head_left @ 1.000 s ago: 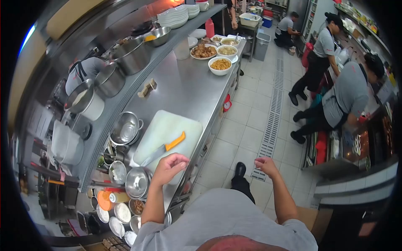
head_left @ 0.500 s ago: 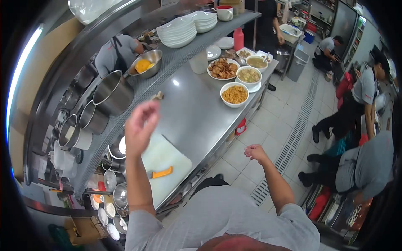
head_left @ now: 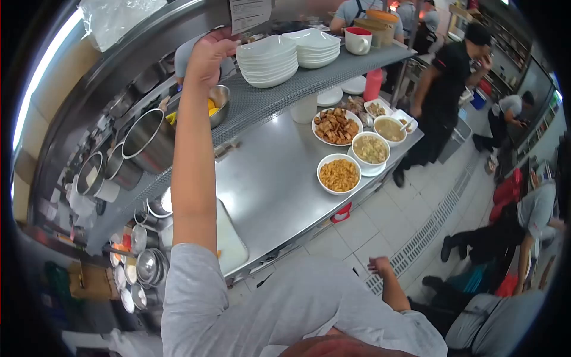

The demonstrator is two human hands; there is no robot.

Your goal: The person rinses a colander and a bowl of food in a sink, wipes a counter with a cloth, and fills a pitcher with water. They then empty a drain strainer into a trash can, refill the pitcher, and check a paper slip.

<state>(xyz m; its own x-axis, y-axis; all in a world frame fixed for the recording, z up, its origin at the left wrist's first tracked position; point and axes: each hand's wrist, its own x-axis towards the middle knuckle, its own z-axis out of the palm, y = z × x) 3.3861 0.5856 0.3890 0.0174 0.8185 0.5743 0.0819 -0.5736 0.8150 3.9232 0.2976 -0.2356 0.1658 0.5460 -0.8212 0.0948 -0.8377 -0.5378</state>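
My left hand [head_left: 209,58] is raised to the upper shelf, its thumb and fingers apart. The fingertips are right at the left corner of a stack of white bowls [head_left: 267,66], below a hanging printed sheet [head_left: 250,14]. A second white stack [head_left: 313,50] stands beside it. Behind my wrist sits a steel bowl [head_left: 220,107] with something yellow inside, partly hidden by my arm. My right hand [head_left: 380,266] hangs low at my side over the floor, fingers loosely bent and holding nothing. A white cutting board [head_left: 229,238] lies under my left arm, which covers much of it.
On the steel counter [head_left: 267,172] stand a bowl of orange-brown food [head_left: 338,175], two soup bowls [head_left: 370,149] and a plate of browned pieces [head_left: 336,126]. Steel pots [head_left: 148,143] line the shelf's left. A person in black [head_left: 443,89] stands past the counter's end; other people are at the right.
My left hand has risen from above the cutting board to the bowl stack on the shelf. My right hand has dropped lower. The view has shifted, and a person in black shows more fully.
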